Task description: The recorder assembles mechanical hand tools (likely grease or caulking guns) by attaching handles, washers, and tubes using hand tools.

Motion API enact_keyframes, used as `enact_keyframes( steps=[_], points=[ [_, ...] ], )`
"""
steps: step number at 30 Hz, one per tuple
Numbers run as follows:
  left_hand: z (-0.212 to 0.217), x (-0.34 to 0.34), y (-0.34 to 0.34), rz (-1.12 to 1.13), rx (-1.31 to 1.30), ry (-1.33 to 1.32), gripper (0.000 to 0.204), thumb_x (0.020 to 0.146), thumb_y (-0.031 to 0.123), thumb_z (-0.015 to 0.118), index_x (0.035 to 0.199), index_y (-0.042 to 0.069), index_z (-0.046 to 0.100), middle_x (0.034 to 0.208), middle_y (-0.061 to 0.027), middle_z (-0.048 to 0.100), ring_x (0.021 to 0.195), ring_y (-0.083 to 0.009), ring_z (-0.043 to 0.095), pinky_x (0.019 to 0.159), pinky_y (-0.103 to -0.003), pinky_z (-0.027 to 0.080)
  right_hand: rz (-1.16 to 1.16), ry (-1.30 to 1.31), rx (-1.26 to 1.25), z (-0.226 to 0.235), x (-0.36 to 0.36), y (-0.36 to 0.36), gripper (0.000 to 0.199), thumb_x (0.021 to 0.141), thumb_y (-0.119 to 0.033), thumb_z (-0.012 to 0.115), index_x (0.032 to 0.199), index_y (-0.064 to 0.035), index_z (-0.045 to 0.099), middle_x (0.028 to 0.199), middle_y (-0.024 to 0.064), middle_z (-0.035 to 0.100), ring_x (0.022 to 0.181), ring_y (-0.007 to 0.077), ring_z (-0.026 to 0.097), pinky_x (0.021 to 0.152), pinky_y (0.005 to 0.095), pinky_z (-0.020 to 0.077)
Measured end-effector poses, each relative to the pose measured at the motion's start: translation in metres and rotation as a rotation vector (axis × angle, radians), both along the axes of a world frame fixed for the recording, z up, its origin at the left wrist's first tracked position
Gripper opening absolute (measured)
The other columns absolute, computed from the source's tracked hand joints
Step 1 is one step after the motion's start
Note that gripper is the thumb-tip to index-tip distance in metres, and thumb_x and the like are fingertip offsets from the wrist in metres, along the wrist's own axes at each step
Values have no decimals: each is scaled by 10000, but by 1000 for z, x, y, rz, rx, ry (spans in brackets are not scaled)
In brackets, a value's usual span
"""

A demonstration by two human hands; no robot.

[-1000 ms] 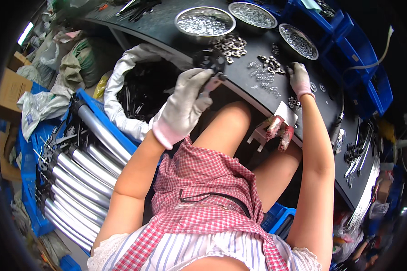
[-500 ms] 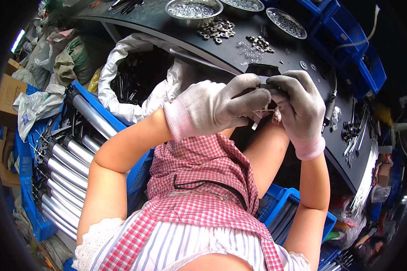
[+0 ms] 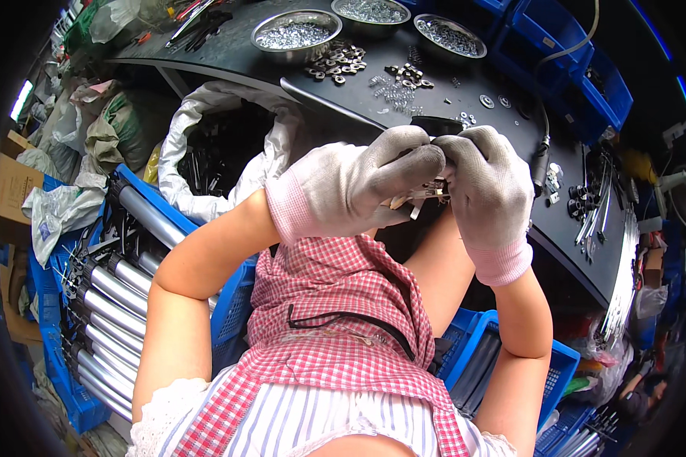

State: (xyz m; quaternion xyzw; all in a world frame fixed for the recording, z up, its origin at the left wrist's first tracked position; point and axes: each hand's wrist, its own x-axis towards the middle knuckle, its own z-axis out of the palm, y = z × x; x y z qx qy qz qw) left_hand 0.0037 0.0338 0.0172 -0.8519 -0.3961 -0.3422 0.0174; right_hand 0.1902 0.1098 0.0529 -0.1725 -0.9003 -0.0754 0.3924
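Both my hands wear pale gloves with grey palms and pink cuffs, and they meet above my lap at the table's edge. My left hand [image 3: 381,175] is closed around a small metal part [image 3: 417,209], whose bright strip sticks out below the fingers. Against it, my right hand [image 3: 492,186] has its fingers curled in a pinch; what lies between them is mostly covered. Just beyond the fingertips shows a black rounded piece [image 3: 440,124]; whether it is held or stands on the table I cannot tell.
On the dark table [image 3: 343,107] stand metal bowls [image 3: 297,55] of small parts, with loose springs [image 3: 395,93] and metal fittings [image 3: 337,62] nearby. Blue bins [image 3: 545,38] line the back. A white sack [image 3: 177,145] and a blue crate of silver tubes [image 3: 114,305] are at left.
The table and bowls have shifted leftward in view. My hands stay together, and my right fingers have curled closer to the left ones, over the held part.
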Motion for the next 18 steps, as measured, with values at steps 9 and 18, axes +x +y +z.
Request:
enact_keyframes(
  steps=[9, 18],
  points=[
    [13, 5, -2, 73, 6, 101, 878, 729, 201, 764, 1424, 137, 232, 1274, -206, 495, 704, -335, 669, 602, -380, 546, -13, -43, -22, -5, 4, 5, 149, 697, -135, 687, 807, -98, 594, 779, 42, 520, 715, 220, 587, 602, 327, 486],
    [6, 13, -2, 147, -30, -12, 700, 749, 103, 723, 1356, 81, 375, 1142, -151, 598, 760, -320, 677, 623, -377, 546, 140, 248, -460, -7, 21, 5, 205, 799, -6, 673, 996, -28, 620, 900, 78, 603, 748, 137, 577, 647, 274, 484]
  ],
)
